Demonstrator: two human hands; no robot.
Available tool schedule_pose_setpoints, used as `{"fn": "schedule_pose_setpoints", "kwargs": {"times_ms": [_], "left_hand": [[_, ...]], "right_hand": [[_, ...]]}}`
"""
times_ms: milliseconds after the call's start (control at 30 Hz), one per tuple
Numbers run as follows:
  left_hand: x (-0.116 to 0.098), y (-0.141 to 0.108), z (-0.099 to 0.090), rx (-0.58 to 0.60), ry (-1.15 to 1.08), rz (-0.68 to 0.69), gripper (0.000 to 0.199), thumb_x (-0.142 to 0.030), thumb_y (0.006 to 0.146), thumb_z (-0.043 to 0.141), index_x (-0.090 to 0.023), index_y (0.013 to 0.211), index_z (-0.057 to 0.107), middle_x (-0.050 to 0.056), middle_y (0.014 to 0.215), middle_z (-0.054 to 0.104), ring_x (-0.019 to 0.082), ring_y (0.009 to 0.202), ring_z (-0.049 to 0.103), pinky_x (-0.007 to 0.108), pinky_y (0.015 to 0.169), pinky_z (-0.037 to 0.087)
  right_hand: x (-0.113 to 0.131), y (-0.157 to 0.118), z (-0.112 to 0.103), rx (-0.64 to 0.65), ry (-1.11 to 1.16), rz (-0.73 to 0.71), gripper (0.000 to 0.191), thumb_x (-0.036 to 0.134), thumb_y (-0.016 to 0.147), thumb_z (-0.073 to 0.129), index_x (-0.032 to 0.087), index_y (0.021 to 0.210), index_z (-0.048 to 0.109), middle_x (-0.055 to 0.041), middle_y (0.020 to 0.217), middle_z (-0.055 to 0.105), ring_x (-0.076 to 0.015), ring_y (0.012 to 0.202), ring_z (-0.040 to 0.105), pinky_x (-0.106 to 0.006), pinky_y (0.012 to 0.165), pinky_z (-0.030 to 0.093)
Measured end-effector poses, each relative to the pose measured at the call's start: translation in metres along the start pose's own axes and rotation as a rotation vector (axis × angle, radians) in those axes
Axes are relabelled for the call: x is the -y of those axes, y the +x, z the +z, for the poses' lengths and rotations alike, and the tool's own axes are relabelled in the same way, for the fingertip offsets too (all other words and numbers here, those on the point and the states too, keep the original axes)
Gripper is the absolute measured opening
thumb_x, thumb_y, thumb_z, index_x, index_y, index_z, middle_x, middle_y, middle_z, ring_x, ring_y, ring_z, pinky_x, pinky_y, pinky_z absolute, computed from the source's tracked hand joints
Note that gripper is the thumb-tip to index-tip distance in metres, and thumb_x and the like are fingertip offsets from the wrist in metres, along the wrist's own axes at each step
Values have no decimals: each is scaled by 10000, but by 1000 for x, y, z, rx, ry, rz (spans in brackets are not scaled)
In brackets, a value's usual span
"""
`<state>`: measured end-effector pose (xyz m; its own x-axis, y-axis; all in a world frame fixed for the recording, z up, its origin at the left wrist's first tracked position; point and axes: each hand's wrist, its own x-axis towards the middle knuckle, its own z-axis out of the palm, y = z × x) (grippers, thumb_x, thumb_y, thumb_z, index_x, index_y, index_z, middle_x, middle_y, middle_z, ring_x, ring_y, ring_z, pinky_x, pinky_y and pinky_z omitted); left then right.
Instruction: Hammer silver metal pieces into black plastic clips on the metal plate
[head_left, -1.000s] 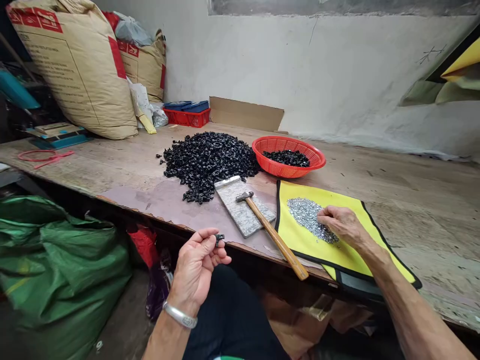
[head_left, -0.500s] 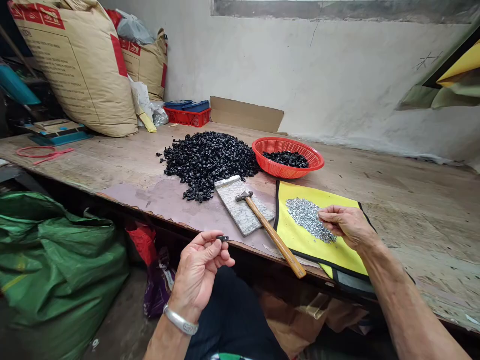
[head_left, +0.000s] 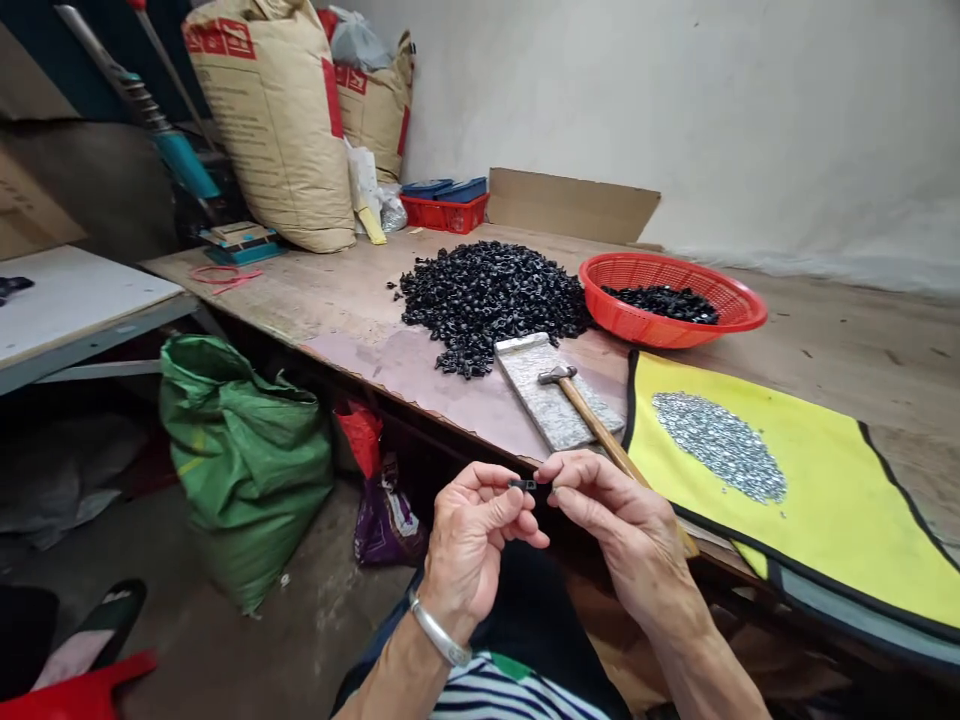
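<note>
My left hand [head_left: 469,535] holds a small black plastic part [head_left: 523,485] up between thumb and forefinger, just below the bench edge. My right hand [head_left: 619,525] is beside it, its fingertips pinched on the part's right end. Anything else between those fingertips is too small to see. On the wooden bench lie a heap of similar black parts [head_left: 487,305] and a red plastic basket [head_left: 671,300] holding more. A pile of tiny silver pieces [head_left: 716,445] rests on a yellow mat [head_left: 780,500]. A hammer [head_left: 592,420] lies across a stone slab [head_left: 551,385].
Tan sacks [head_left: 270,130] and a red crate [head_left: 442,212] stand at the bench's back left, with cardboard [head_left: 574,205] against the wall. A green sack [head_left: 244,465] sits on the floor below the bench's front edge. A white table [head_left: 75,305] is at far left.
My right hand has moved from the silver pile to the black part in my left hand. The head has turned left, shifting the bench rightward in view.
</note>
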<state>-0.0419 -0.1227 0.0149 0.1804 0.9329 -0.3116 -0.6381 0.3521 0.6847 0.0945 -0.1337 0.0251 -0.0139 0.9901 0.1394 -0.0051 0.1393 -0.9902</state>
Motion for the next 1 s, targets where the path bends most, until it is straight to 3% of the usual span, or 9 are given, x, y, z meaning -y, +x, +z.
{"fn": "schedule_pose_setpoints", "kwargs": {"times_ms": [233, 633, 1000], "left_hand": [[2, -2, -6, 0, 7, 42, 213, -149, 614, 745, -100, 744, 584, 26, 605, 635, 127, 478, 585, 271, 458, 538], [7, 1, -9, -30, 18, 38, 227, -159, 580, 756, -109, 713, 578, 23, 583, 628, 130, 455, 569, 280, 428, 530], [13, 0, -10, -13, 41, 32, 203, -153, 604, 731, -105, 716, 569, 29, 575, 628, 125, 449, 561, 268, 411, 520]], "right_hand": [[-8, 8, 12, 32, 16, 55, 137, 298, 789, 623, 183, 719, 600, -24, 876, 588, -148, 839, 540, -233, 718, 429], [-13, 12, 8, 1, -26, 177, 150, 312, 694, 688, 168, 700, 644, -43, 788, 622, -173, 751, 564, -249, 633, 449], [-11, 15, 4, 49, 33, 302, 99, 230, 622, 695, 144, 645, 653, -17, 647, 612, -108, 564, 505, -226, 539, 405]]}}
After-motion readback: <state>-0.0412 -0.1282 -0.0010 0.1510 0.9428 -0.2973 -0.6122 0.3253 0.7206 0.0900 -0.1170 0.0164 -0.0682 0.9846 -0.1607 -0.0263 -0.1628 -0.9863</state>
